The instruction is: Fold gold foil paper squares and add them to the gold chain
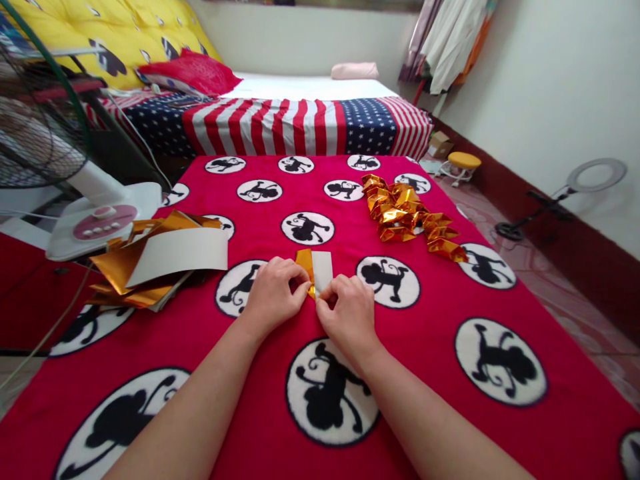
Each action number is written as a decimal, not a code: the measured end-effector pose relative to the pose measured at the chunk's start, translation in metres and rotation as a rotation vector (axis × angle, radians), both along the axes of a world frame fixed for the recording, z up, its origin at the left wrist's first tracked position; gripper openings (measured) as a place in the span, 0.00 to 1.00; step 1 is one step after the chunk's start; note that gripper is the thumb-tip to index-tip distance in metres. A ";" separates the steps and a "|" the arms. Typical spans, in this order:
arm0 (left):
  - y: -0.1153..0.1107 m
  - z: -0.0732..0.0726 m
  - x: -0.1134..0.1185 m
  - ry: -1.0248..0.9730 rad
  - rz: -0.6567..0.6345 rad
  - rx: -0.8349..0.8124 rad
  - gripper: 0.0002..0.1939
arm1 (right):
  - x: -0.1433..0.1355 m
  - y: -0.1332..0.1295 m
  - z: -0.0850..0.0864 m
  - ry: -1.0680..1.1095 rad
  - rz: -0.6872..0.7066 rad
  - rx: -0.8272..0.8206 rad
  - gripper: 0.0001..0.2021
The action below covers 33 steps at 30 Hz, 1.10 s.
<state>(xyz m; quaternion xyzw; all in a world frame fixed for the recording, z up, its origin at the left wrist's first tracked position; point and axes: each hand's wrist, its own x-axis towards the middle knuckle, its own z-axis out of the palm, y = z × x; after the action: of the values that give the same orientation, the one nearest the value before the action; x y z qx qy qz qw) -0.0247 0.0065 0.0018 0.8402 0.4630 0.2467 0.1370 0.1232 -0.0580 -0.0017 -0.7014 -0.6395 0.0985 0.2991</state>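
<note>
Both hands meet over a small sheet of gold-and-white paper (323,267) near the middle of the red cloth (410,347). My left hand (277,290) pinches its gold left side near the lower edge. Thumb and fingers of my right hand (349,310) press together on the lower part of its white right side. The paper's upper part stands out beyond the fingertips; its lower edge is partly hidden by them. A loose pile of gold and white sheets (177,257) lies to the left. Folded shiny gold pieces (397,210) lie at the upper right.
A white fan base (103,220) stands beside the pile at the left edge. Behind the cloth is a bed with a striped and starred cover (270,123). A ring light (597,175) and a yellow stool (464,160) stand on the floor at the right.
</note>
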 end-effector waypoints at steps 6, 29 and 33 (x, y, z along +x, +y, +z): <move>-0.002 -0.001 0.003 -0.024 0.023 -0.002 0.02 | 0.000 0.000 0.000 0.005 0.002 -0.002 0.08; 0.002 -0.007 0.004 -0.097 0.065 -0.068 0.05 | 0.000 -0.003 0.002 -0.001 0.072 0.003 0.06; 0.003 -0.007 0.003 -0.121 0.075 -0.081 0.03 | 0.001 -0.005 -0.001 0.013 0.099 0.019 0.08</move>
<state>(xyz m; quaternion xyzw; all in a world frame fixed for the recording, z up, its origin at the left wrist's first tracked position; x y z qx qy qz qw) -0.0220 0.0096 -0.0049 0.7996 0.4947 0.2829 0.1894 0.1239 -0.0629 -0.0023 -0.6654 -0.6723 0.1116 0.3046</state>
